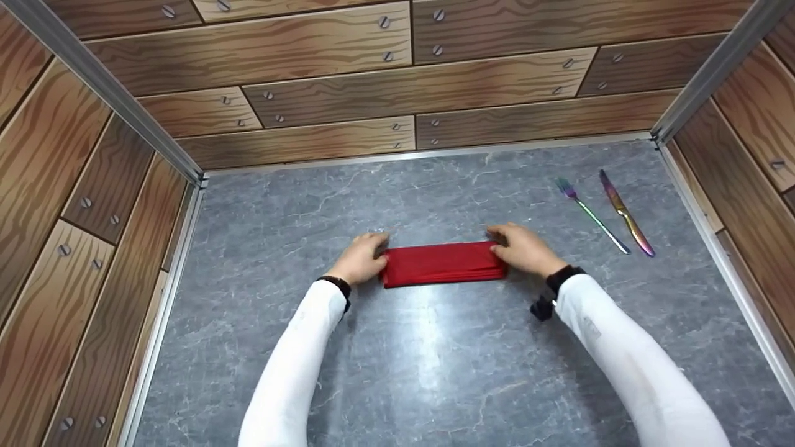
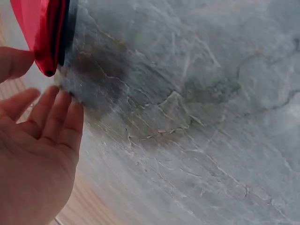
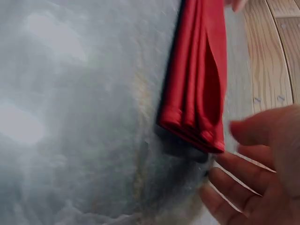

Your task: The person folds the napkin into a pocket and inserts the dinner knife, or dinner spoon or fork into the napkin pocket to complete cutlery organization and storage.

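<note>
A red cloth (image 1: 444,264), folded into a narrow strip of several layers, lies crosswise on the grey marbled surface. My left hand (image 1: 363,257) is at its left end; in the left wrist view the thumb (image 2: 16,63) meets the cloth's tip, while the other fingers (image 2: 56,117) extend loosely below it. At the opposite end is my right hand (image 1: 522,247), its fingers spread around the corner. The right wrist view shows the stacked folds (image 3: 192,103) end-on, with the right thumb (image 3: 253,129) just beside them and no grip on the cloth.
To the right, a rainbow-coloured fork (image 1: 593,214) and a matching knife (image 1: 626,213) lie side by side. Wood-patterned panels (image 1: 323,62) wall the surface at the back and both sides, with metal edging (image 1: 435,153) along their base.
</note>
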The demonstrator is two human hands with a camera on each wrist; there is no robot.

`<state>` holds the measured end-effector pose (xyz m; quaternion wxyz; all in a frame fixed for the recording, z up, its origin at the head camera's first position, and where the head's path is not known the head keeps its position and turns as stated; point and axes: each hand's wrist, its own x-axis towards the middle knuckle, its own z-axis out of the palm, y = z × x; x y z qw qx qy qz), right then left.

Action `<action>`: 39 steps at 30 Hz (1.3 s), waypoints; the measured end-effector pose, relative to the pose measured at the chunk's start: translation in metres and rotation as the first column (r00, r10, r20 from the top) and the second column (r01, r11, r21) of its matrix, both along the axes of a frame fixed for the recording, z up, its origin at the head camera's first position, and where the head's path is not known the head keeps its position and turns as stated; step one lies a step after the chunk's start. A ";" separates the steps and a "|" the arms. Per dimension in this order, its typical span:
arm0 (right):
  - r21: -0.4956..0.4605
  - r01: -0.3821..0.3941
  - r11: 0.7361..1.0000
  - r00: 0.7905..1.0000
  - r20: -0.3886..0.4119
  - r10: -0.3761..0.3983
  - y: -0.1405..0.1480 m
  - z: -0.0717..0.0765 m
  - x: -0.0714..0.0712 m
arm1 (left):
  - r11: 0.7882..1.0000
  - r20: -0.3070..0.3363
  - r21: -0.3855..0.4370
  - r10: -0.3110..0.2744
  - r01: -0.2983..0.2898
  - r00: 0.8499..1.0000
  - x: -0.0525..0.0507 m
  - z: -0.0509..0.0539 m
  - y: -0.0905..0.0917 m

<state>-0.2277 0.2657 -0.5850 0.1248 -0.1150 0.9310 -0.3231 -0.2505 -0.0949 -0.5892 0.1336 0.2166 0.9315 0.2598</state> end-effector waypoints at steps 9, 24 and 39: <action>0.083 -0.030 0.996 0.997 0.072 0.024 -0.008 0.001 -0.013 | 0.997 0.119 -0.069 -0.014 0.023 0.993 -0.004 0.006 0.009; 0.046 0.041 0.998 0.991 0.124 -0.047 -0.014 0.012 -0.016 | 1.000 0.144 0.019 -0.018 0.015 0.989 -0.006 0.011 0.005; 0.003 0.168 0.986 0.970 -0.181 -0.165 -0.020 0.023 -0.016 | 0.998 -0.319 -0.011 -0.068 0.068 0.945 -0.007 0.019 -0.003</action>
